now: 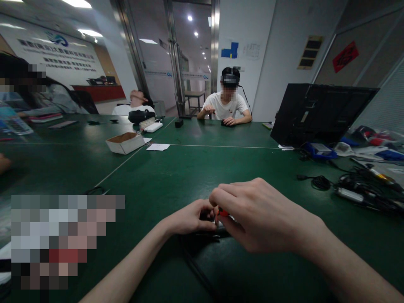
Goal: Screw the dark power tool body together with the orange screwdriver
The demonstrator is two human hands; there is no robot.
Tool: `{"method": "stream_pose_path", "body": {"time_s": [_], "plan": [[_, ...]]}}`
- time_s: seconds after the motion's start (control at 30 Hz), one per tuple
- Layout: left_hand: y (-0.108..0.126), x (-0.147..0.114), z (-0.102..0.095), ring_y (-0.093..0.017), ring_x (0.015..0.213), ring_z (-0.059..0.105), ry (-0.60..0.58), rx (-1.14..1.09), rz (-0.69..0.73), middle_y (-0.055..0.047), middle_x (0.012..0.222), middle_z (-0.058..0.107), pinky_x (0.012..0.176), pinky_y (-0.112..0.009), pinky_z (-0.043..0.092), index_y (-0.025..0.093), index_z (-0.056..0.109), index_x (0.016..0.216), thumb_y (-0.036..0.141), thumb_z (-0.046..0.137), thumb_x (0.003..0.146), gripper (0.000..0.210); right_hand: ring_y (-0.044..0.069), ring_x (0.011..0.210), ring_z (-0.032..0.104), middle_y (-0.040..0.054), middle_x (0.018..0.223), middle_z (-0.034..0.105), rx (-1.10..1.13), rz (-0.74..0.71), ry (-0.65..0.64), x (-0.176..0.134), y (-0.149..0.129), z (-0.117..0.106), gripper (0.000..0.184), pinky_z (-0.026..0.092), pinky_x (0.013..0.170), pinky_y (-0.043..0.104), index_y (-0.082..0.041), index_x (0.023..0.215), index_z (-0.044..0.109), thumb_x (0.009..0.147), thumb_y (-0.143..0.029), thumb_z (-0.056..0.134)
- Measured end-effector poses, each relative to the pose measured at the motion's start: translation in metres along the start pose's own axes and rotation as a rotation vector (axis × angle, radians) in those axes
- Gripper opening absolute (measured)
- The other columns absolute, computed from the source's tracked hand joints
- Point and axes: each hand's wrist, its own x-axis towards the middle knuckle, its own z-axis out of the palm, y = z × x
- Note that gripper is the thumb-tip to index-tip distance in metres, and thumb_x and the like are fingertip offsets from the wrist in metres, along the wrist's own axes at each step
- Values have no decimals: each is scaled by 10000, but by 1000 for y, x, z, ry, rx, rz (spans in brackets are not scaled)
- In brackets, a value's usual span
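Note:
My left hand [195, 216] is curled around a dark, flat device [224, 231] at the front middle of the green table, its thumb along the near side. My right hand [252, 212] is above the device's right part, its fingers closed on a small tool with an orange-red handle [223, 212]. Most of that tool is hidden by the fingers, so its exact kind does not show. A black cable [194, 265] runs from under the device toward me. My two hands meet at the fingertips over the device.
The green table [189, 168] carries an open white box [124, 144], a paper slip [158, 147], a black monitor [318, 113] and tangled cables [356, 189] at right. A person in white [226, 105] sits opposite. Others sit at left.

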Motion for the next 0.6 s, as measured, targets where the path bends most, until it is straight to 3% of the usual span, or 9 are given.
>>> {"method": "stream_pose_path", "body": {"time_s": [0.07,0.23,0.47,0.6], "plan": [[1,0,0,-181,744,493,5,-3,-3,10,748,533,680,-265,404,172,567,762,305,671,668,193,110,600,451,-12,793,578,-36,-6,17,0,1,1,35,221,500,252,-194,906,470,883,-219,475],[7,1,-1,-160,683,474,-22,-22,26,22,717,528,613,-243,394,178,562,768,277,680,660,188,94,513,399,-37,675,547,-76,-7,16,-2,4,4,166,187,493,255,-210,871,482,934,-361,453],[4,0,-2,-187,755,509,-13,4,41,-2,769,552,691,-266,422,165,579,782,362,674,706,231,102,651,459,-19,847,572,78,-6,-35,-2,0,-1,85,263,526,237,-195,889,459,821,-203,510],[3,0,-1,-182,745,504,-15,13,26,5,764,550,672,-259,412,163,584,779,293,679,673,192,101,606,447,-32,808,573,29,5,-7,-2,2,1,39,240,513,244,-210,918,456,881,-222,462]]}}
